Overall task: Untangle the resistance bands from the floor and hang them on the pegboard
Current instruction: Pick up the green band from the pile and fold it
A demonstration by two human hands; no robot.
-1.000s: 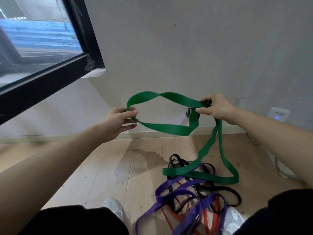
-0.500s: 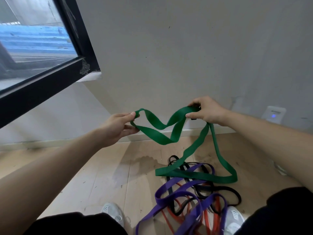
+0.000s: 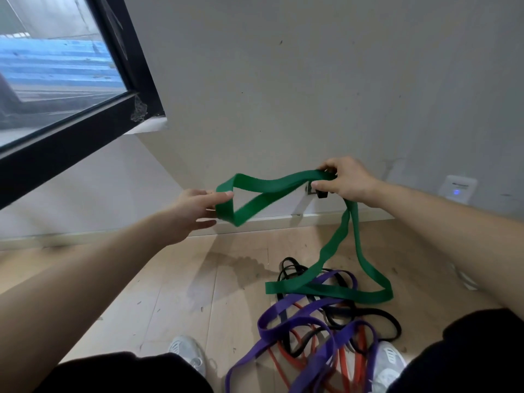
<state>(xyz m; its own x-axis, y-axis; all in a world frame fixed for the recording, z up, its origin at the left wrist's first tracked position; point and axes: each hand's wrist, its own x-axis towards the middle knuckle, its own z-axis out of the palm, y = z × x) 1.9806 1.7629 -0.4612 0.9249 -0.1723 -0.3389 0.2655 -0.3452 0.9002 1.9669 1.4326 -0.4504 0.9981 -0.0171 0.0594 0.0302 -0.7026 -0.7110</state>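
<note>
Untwisting the wide green rubber band (image 3: 272,191).
My right hand (image 3: 347,184) pinches its top; my left hand (image 3: 192,212), fingers straight, spreads the loop. Its tail rests on the purple, red and black floor tangle (image 3: 320,316), so I should lift slowly.

Green band (image 3: 272,191), a wide flat loop, is held up and twisted near the wall. Its lower end drapes over tangled purple bands (image 3: 269,331), red bands (image 3: 361,353) and black bands (image 3: 377,313) on the floor.

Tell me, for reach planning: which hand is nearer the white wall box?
Right. The right hand, gripping the green band, is left of the wall box; the left hand, farther left.
</note>
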